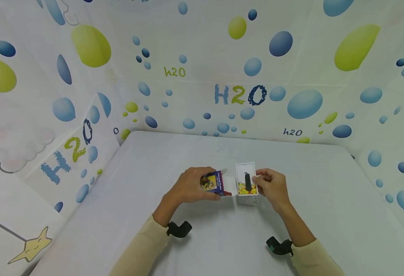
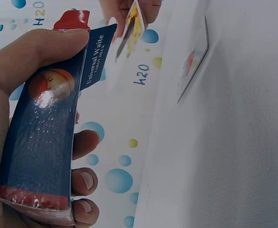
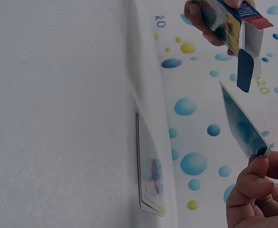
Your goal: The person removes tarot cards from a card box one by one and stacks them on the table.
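My left hand grips a blue tarot card box by its sides, thumb along one narrow face in the left wrist view. The box lies tilted in the hand, its end flaps open and facing right; the white inside shows in the right wrist view. Between thumb and fingertips my right hand pinches a tarot card by its right edge. The card's picture shows a dark figure over yellow and red, and it is held above the table. Below it lie a few cards in a small stack, partly hidden in the head view.
A white-covered table spreads around both hands. Behind it and at the sides hang white curtains with blue and green drops and H2O lettering. A black wrist camera mount sits on the left wrist, another on the right.
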`<state>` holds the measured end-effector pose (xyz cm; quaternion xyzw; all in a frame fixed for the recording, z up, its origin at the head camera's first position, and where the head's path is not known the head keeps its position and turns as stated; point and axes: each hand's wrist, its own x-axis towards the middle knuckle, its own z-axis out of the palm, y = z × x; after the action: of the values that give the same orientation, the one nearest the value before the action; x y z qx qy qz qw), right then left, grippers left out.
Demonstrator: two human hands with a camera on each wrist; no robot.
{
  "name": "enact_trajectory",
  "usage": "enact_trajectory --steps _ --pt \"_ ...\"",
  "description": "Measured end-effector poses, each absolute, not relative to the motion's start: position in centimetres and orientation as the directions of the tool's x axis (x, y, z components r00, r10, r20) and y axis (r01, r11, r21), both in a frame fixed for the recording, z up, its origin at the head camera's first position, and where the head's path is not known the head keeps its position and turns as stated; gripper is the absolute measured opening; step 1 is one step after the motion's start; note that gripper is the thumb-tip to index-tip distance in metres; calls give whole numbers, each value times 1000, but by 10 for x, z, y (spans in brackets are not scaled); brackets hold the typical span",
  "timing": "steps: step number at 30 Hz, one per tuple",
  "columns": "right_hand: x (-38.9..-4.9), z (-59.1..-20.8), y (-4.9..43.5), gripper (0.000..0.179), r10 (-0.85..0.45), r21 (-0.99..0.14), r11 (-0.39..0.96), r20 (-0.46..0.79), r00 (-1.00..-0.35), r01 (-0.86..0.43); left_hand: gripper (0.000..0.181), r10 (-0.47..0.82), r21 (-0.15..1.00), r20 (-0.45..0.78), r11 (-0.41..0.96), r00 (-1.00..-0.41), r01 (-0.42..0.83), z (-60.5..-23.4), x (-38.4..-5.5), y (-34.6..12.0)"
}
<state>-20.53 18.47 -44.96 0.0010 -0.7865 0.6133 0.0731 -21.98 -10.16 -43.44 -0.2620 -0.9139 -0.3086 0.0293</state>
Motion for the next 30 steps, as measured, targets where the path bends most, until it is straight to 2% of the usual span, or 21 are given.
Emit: enact_trajectory --steps 10,16,30 --pt "-213 -460 190 35 75 -955 292 -23 -997 44 77 456 553 200 678 -867 484 -434 -219 -102" --pt "-215 -465 191 44 64 -944 324 -36 -997 55 77 455 552 199 680 -868 482 -433 -219 -102" --pt "-215 -470 189 34 58 -898 437 -26 -998 49 78 453 548 187 689 -872 475 -432 -219 -101"
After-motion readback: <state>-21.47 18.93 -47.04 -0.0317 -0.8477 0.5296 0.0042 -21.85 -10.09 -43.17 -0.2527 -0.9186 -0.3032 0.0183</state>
